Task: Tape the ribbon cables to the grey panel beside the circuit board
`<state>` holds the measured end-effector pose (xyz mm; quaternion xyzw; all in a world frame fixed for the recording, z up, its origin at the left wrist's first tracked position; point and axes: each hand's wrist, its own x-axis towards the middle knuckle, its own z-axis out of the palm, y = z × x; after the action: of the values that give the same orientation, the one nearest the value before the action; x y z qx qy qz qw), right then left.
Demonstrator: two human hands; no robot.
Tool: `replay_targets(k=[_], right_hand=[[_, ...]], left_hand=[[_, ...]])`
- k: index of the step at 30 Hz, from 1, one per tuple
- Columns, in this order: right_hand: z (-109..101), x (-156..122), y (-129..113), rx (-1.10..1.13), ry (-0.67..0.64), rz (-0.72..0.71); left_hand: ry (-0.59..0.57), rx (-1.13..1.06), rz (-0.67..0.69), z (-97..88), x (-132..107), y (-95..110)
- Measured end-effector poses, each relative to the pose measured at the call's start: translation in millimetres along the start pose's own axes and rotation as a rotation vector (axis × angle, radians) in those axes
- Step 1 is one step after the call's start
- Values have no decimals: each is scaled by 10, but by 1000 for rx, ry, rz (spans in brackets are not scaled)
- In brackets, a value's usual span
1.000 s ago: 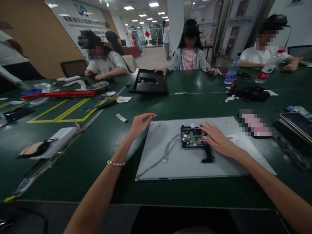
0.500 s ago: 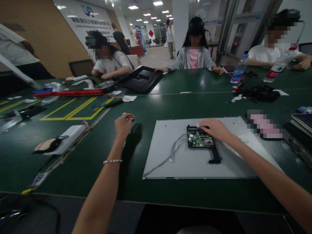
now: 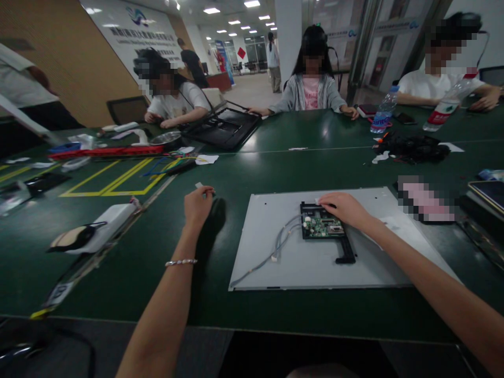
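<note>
My left hand is raised over the green table, left of the panel. Its fingers are pinched, and a small whitish strip sticks out above them. My right hand reaches in from the right, fingers closed at the upper edge of a black plastic bracket. A small white piece shows at those fingertips; its kind is unclear. The bracket carries a green circuit board and lies on a flat light-grey panel. Grey cables run from the board's left side towards the panel's lower-left corner.
To the left lies a white box-shaped thing. Across the table, a co-worker's hand touches a black frame. Two bottles, one blue-capped, stand at the far right. A pink rectangular item sits right of the panel.
The black frame across the table has tilted or turned and shows more openings. My view has shifted slightly; both hands stay about where they were.
</note>
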<state>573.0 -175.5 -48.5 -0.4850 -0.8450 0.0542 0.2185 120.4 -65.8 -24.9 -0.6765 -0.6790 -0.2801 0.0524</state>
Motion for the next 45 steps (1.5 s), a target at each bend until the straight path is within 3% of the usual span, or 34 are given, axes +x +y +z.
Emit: replay_targets(k=[5,11,17,25,33,45], right_hand=[[-28,-22,9,-23,12,19],[-122,-83,-20,-61,27,28],[-84,-107,-28,-61,17,17],[-181,-136,-49,-44,82,54],[-320,-350,-184,-6,104,74],[-319,-503,-256,25,183,155]], left_hand=[[54,26,5,24,5,-85],[68,62,-81,-9,-9,-119],[72,57,-103,-4,-22,-169],[-21,83,9,90,12,-310],[-131,115,30,75,-43,-249],[-120,273,-73,80,53,-161]])
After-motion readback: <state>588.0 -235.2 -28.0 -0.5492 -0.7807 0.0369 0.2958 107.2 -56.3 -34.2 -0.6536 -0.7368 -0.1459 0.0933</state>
